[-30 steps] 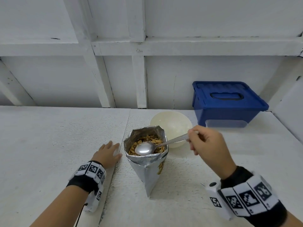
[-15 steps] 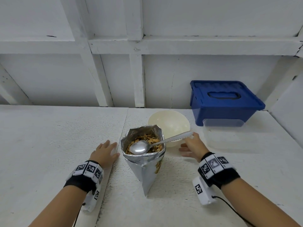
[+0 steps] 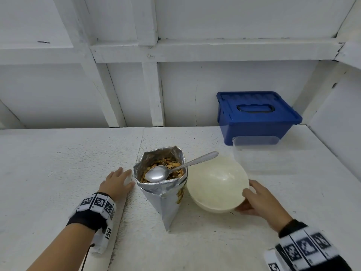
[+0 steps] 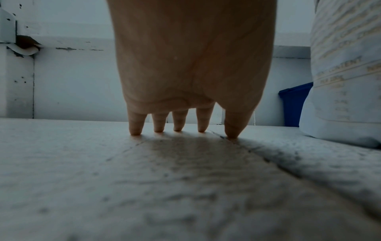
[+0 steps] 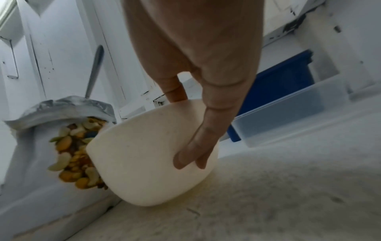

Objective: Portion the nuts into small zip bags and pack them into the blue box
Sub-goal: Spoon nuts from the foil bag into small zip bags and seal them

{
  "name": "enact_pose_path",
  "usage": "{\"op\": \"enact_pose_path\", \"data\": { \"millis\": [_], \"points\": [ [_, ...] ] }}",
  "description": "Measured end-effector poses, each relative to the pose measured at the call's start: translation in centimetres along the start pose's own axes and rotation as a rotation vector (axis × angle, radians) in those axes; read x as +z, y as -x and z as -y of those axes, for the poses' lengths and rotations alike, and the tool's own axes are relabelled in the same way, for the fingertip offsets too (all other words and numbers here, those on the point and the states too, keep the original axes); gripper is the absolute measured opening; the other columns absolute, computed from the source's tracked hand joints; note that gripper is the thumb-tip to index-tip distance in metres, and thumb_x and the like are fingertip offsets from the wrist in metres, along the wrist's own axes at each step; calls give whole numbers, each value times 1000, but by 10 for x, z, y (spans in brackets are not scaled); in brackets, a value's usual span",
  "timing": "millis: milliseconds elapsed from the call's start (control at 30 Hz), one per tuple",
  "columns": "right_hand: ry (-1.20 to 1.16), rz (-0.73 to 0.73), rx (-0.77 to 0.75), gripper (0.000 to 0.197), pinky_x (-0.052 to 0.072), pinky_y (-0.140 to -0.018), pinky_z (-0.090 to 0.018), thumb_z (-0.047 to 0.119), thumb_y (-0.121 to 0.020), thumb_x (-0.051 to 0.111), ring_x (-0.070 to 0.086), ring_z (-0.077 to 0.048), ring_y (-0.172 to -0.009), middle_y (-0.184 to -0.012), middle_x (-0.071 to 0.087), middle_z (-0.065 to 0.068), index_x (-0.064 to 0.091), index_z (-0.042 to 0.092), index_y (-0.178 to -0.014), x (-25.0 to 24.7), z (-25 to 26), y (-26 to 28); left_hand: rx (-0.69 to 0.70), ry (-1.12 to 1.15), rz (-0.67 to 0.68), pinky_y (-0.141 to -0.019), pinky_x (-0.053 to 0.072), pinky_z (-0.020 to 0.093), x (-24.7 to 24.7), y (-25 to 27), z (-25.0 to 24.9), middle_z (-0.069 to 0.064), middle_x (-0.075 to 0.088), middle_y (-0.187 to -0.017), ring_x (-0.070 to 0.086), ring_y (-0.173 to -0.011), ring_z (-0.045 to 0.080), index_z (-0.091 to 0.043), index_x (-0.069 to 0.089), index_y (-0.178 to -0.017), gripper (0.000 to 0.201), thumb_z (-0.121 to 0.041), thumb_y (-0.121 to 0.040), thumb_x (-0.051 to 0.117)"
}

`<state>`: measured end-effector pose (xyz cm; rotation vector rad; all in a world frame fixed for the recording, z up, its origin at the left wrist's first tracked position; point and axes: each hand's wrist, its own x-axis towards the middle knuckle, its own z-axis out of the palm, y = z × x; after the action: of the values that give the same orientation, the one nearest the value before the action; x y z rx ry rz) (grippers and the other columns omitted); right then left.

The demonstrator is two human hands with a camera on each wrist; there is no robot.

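Note:
An open foil bag of mixed nuts (image 3: 162,184) stands mid-table, a metal spoon (image 3: 156,174) resting in its mouth with the handle pointing right. My right hand (image 3: 254,198) grips the rim of an empty cream bowl (image 3: 216,180), thumb on the rim and fingers on its outer wall (image 5: 193,156), and the bowl is tilted just right of the bag (image 5: 41,146). Left of the bag, my left hand (image 3: 117,181) rests flat on the table with fingers spread (image 4: 181,124). The blue box (image 3: 256,116) sits lidded at the back right.
A clear plastic tub (image 3: 256,143) stands in front of the blue box. A white panelled wall (image 3: 136,85) closes off the back, and another white wall (image 3: 336,122) rises on the right. A seam (image 3: 136,153) runs down the white tabletop.
My right hand let go of the spoon, leaving it in the bag, then took hold of the bowl and pulled it nearer, to the right of the bag. The left hand stayed put.

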<state>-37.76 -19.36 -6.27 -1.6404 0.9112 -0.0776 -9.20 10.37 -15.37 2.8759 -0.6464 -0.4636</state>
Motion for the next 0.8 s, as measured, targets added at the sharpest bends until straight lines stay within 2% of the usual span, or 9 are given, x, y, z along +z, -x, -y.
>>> {"op": "enact_pose_path", "data": {
  "millis": [100, 200, 333, 367, 433, 500, 567, 667, 800],
  "points": [
    [67, 20, 11, 34, 52, -87, -46, 17, -91, 45, 63, -28, -98, -111, 63, -4, 47, 27, -124, -3, -21, 6, 22, -14, -16, -111, 25, 49, 2, -2, 2, 1, 19, -154, 23, -138, 29, -33, 29, -140, 53, -47, -91, 40],
    [254, -8, -69, 37, 51, -84, -38, 23, -93, 47, 59, -22, -96, -111, 60, -6, 42, 23, -130, 2, -20, 10, 18, -22, 5, -111, 24, 50, 3, -3, 5, 2, 18, -155, 22, -138, 30, -35, 29, -140, 53, -49, -90, 37],
    [664, -278, -351, 61, 37, -98, -35, 34, -91, 52, 37, -26, -120, -134, 40, -12, 27, 15, -143, 8, 1, 14, 18, -26, 1, -112, 22, 50, 2, -3, 3, 3, 17, -155, 19, -140, 30, -33, 27, -142, 54, -47, -91, 37],
    [711, -261, -425, 60, 36, -98, -34, 37, -91, 52, 36, -25, -121, -135, 40, -10, 29, 16, -143, 11, 7, 15, 20, -22, -3, -112, 22, 50, 3, -4, 4, 3, 17, -155, 19, -140, 30, -32, 27, -142, 54, -46, -91, 37],
    [873, -105, -491, 58, 36, -97, -32, 45, -91, 47, 38, -20, -120, -134, 44, -3, 32, 21, -141, 17, 18, 16, 20, -19, -3, -112, 22, 50, 2, -2, 3, 2, 17, -155, 19, -139, 30, -32, 27, -142, 54, -47, -91, 38],
    [1125, 42, -442, 56, 36, -96, -33, 51, -92, 42, 41, -19, -121, -132, 48, 0, 34, 23, -140, 24, 22, 13, 18, -7, -5, -112, 22, 49, 1, -1, 1, 2, 18, -155, 20, -139, 30, -32, 28, -142, 53, -47, -91, 39],
    [1291, 75, -395, 44, 36, -91, -33, 43, -95, 41, 45, -21, -117, -127, 53, -1, 44, 20, -132, 29, 23, 9, 9, -10, -3, -112, 22, 48, 0, 0, 0, 2, 17, -155, 19, -139, 30, -31, 28, -142, 53, -47, -92, 39],
    [1217, 5, -419, 26, 39, -71, -26, 25, -97, 39, 59, -19, -94, -105, 65, -2, 61, 15, -109, 32, 22, 5, 7, -23, -7, -112, 23, 48, -3, 3, -4, 3, 19, -154, 20, -139, 30, -30, 29, -141, 52, -45, -93, 39],
    [810, -193, -446, 21, 42, -64, -23, 19, -95, 46, 58, -16, -74, -86, 67, -2, 66, 11, -98, 21, 25, 7, 1, 31, 11, -109, 27, 48, -9, 8, -6, 1, 28, -149, 28, -135, 28, -30, 35, -138, 48, -45, -92, 40]
  ]
}}
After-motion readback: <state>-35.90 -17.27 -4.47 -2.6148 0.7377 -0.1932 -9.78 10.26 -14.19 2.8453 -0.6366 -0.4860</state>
